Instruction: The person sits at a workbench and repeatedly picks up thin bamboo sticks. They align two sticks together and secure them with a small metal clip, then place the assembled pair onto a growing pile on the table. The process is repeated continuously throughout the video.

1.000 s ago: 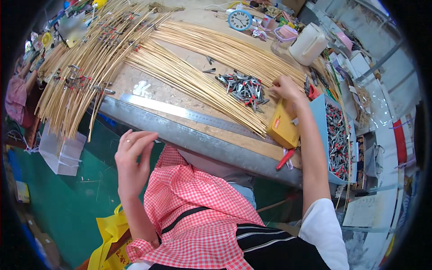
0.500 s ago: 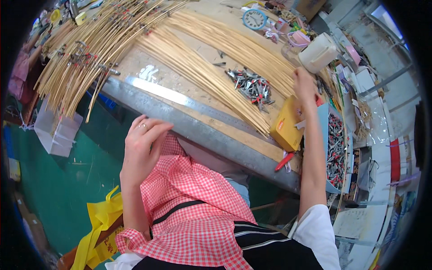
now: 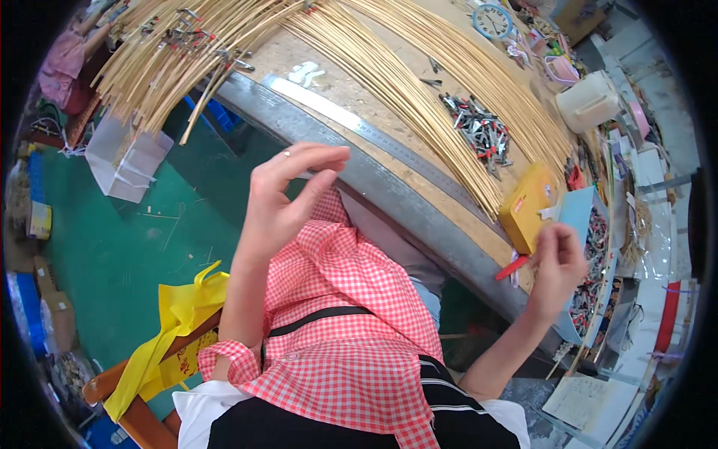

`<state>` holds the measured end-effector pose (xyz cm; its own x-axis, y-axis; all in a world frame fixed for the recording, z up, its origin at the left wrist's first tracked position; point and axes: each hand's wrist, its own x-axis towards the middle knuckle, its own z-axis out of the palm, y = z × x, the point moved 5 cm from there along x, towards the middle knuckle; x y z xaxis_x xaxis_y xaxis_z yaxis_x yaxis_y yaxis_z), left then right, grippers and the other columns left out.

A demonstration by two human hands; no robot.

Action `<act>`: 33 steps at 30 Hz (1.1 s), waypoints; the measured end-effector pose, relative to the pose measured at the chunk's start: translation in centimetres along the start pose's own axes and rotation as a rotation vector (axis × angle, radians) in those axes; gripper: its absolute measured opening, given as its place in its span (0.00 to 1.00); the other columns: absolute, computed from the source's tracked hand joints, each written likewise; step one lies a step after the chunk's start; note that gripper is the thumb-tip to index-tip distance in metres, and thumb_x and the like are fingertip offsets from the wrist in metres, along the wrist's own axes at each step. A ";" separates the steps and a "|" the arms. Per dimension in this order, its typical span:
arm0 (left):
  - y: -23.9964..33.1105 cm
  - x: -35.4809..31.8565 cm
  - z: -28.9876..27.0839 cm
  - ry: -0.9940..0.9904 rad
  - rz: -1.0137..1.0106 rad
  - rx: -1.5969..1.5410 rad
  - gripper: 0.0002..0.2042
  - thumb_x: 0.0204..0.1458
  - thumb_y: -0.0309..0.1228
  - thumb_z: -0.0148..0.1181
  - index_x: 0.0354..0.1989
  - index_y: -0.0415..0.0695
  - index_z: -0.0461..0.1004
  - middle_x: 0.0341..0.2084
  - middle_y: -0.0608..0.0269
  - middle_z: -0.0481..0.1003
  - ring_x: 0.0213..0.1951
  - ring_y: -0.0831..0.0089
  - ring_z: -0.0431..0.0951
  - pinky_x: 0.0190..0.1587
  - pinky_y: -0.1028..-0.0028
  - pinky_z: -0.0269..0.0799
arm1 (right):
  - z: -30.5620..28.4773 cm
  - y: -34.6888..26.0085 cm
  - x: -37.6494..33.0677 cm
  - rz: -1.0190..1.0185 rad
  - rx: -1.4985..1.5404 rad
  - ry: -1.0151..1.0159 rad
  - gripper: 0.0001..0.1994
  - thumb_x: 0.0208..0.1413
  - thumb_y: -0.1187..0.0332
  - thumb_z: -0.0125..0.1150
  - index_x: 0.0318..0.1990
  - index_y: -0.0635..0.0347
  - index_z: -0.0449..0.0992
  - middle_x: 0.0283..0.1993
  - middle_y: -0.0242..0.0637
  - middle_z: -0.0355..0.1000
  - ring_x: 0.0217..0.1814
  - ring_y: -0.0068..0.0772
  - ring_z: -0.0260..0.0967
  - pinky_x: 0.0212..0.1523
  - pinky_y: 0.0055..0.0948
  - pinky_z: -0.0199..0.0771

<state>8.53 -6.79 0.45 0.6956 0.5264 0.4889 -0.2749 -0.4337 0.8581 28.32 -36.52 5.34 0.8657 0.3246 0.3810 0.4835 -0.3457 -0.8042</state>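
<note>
I am lifting my left hand (image 3: 288, 198) in front of my chest, over the red-and-white checked cloth (image 3: 336, 314) covering my lap; its fingers are loosely curled with thumb and forefinger drawing together, and I cannot tell whether anything thin is pinched between them. My right hand (image 3: 555, 266) is hovering just off the near edge of the curved wooden workbench (image 3: 329, 82), right beside the flat yellow box (image 3: 527, 206) lying on that edge. Its fingertips are bunched as if nipping something small, but what, if anything, is too tiny to tell.

The long pale bamboo strips (image 3: 389, 67) are fanning across the workbench, likely spread so each can be picked singly. Beyond the strips, a heap of small metal clips with red handles (image 3: 482, 135) is lying within my reach, and a long steel ruler (image 3: 374, 138) is lying along the bench edge. A white plastic jug (image 3: 591, 101) is standing farther back on the workbench, out of the working area.
</note>
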 end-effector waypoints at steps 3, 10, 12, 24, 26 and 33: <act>-0.3 -0.5 0.0 0.062 -0.102 -0.398 0.17 0.55 0.28 0.56 0.51 0.32 0.69 0.43 0.51 0.75 0.43 0.65 0.78 0.45 0.71 0.75 | 7.1 -1.8 -4.9 0.236 0.353 -0.292 0.02 0.53 0.79 0.58 0.31 0.63 0.74 0.24 0.23 0.66 0.22 0.12 0.59 0.23 0.14 0.57; -0.7 -0.4 -2.0 0.249 -0.168 -0.564 0.17 0.56 0.30 0.55 0.49 0.30 0.69 0.39 0.46 0.76 0.39 0.60 0.80 0.42 0.69 0.78 | 13.7 -2.3 -8.1 0.311 0.524 -0.596 0.02 0.53 0.79 0.58 0.32 0.68 0.72 0.27 0.27 0.69 0.29 0.13 0.63 0.30 0.15 0.63; -1.4 -0.8 -2.7 0.273 -0.197 -0.591 0.14 0.54 0.27 0.57 0.45 0.29 0.71 0.34 0.46 0.78 0.36 0.61 0.81 0.39 0.69 0.79 | 14.0 -2.1 -8.6 0.311 0.485 -0.630 0.02 0.53 0.78 0.59 0.32 0.68 0.73 0.27 0.28 0.69 0.29 0.13 0.64 0.31 0.15 0.64; -2.8 -1.2 -2.4 0.268 -0.221 -0.638 0.11 0.52 0.29 0.60 0.39 0.32 0.74 0.27 0.49 0.78 0.29 0.62 0.81 0.32 0.70 0.81 | 13.3 -2.5 -8.4 -0.011 0.349 -0.506 0.03 0.48 0.81 0.58 0.32 0.68 0.73 0.30 0.39 0.72 0.32 0.28 0.70 0.33 0.23 0.69; -3.0 -1.2 -2.5 0.263 -0.210 -0.643 0.11 0.52 0.29 0.60 0.39 0.32 0.74 0.27 0.48 0.78 0.29 0.62 0.81 0.32 0.70 0.81 | 12.9 -3.2 -8.1 -0.105 0.274 -0.464 0.04 0.46 0.83 0.58 0.32 0.68 0.73 0.30 0.42 0.72 0.33 0.34 0.71 0.34 0.25 0.69; -3.1 -1.3 -2.5 0.299 -0.215 -0.647 0.10 0.52 0.28 0.60 0.38 0.33 0.74 0.27 0.49 0.78 0.29 0.62 0.81 0.32 0.70 0.81 | 12.2 -4.9 -8.4 -0.388 0.105 -0.380 0.20 0.40 0.87 0.55 0.44 0.65 0.76 0.36 0.44 0.69 0.34 0.38 0.67 0.34 0.28 0.69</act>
<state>6.82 -4.31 -2.49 0.5934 0.7674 0.2429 -0.5536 0.1700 0.8153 17.09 -26.79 0.55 0.5094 0.7126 0.4825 0.7253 -0.0538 -0.6864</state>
